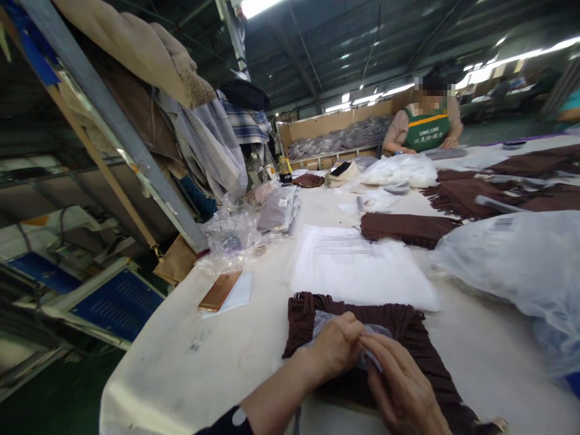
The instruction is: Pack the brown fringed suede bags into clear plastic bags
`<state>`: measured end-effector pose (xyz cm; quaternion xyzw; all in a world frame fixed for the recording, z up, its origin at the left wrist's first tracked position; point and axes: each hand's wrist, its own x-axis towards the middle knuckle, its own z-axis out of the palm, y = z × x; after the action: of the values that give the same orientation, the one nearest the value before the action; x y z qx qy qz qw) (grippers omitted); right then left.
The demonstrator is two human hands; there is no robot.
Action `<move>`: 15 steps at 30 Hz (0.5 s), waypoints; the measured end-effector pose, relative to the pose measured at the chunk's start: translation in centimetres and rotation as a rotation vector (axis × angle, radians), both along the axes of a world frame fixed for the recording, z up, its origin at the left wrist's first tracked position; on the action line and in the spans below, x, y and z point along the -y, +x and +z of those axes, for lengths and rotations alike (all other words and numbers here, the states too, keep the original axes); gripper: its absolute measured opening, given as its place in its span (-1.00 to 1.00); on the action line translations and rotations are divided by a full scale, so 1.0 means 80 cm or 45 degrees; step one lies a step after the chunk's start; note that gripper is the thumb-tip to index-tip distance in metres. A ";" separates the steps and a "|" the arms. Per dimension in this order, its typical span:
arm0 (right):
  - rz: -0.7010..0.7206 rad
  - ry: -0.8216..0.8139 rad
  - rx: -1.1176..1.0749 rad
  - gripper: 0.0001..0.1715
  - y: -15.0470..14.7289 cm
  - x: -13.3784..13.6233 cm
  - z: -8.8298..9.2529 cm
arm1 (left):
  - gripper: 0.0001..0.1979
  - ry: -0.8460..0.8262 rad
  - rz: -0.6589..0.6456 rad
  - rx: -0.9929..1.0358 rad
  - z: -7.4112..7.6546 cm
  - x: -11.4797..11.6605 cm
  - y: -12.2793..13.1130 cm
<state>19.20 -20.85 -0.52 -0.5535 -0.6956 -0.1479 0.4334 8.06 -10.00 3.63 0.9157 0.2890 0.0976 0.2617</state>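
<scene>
Seemingly the work here is at an early stage. At the left edge of the table [181,362] a phone [220,290] lies on a slip of paper, and beyond it sits a stack of filled bags [278,211], pieces that look finished. Near the front edge, the left hand [338,347] has its fingers pinched together on a clear plastic bag [322,321] that lies crumpled on top of a brown fringed piece [408,338]. That piece is flat on the table and not yet inside any bag. Behind it is a pile of white sheets [357,266]. The right hand [403,386] meets the left, its fingers closed on the same film. Further right, a folded brown piece [405,228] also lies unbagged, beside a large plastic sack [512,260].
</scene>
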 end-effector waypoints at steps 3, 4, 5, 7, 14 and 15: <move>-0.033 -0.042 0.146 -0.51 -0.013 -0.011 -0.007 | -0.88 -0.030 0.118 0.093 0.036 -0.016 -0.041; -0.035 -0.060 0.211 -0.46 -0.016 -0.013 -0.010 | -0.86 -0.011 0.210 0.128 0.047 -0.017 -0.062; -0.024 -0.066 0.281 -0.39 -0.018 -0.014 -0.014 | -0.85 0.015 0.306 0.153 0.055 -0.014 -0.086; 0.015 -0.086 0.414 -0.17 -0.018 -0.012 -0.017 | -0.85 0.060 0.465 0.157 0.058 0.005 -0.139; -0.031 -0.032 0.707 -0.12 -0.020 -0.009 -0.024 | -0.60 0.594 0.176 -0.010 -0.046 0.098 -0.271; -0.035 -0.024 0.733 -0.13 -0.021 -0.011 -0.028 | -0.56 0.702 0.145 -0.039 -0.060 0.103 -0.278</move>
<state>17.51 -19.97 -2.76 -0.5021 -0.7839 -0.2982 0.2108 -14.14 -18.21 -1.20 0.9360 0.3065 0.1731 -0.0076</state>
